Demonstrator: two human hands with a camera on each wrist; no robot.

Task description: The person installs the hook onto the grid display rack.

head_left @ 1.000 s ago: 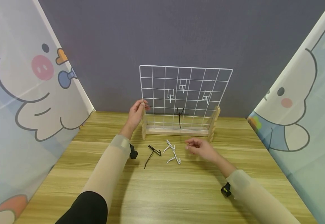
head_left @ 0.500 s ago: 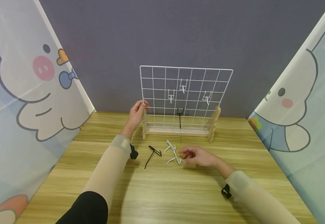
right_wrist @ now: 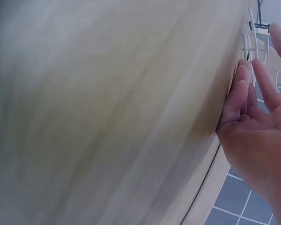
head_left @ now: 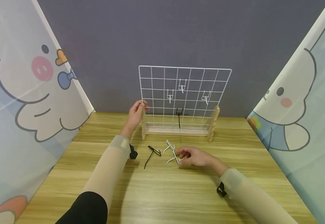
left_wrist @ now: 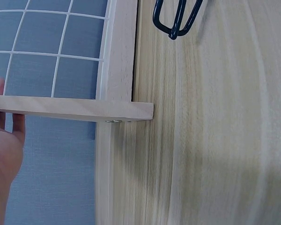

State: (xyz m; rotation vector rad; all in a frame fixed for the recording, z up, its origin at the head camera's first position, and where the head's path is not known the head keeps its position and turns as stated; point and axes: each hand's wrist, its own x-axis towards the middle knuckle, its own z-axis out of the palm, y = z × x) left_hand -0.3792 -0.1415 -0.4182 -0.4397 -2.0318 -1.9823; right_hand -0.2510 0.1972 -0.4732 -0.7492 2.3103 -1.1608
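My left hand (head_left: 135,115) grips the left wooden post (head_left: 143,124) of a display rack with a white wire grid (head_left: 185,67). In the left wrist view its fingers lie behind that post (left_wrist: 75,107). My right hand (head_left: 196,156) is low over the table, thumb and fingers apart, fingertips right at the nearer white hook (head_left: 175,157). The right wrist view shows white hook wires (right_wrist: 254,42) between thumb and fingers. Another white hook (head_left: 169,146) lies just behind, close to the first. A black hook (head_left: 153,151) lies left of them.
Three white hooks hang on the grid: an upper one (head_left: 182,87), a left one (head_left: 170,97) and a right one (head_left: 206,98). Lower down hangs a black hook (head_left: 179,114). A grey wall (head_left: 109,46) stands behind; printed cloths flank the wooden table (head_left: 151,196).
My right hand has moved left and toward me, from beside the rack's front to the nearer white hook. The left hand stays on the post.
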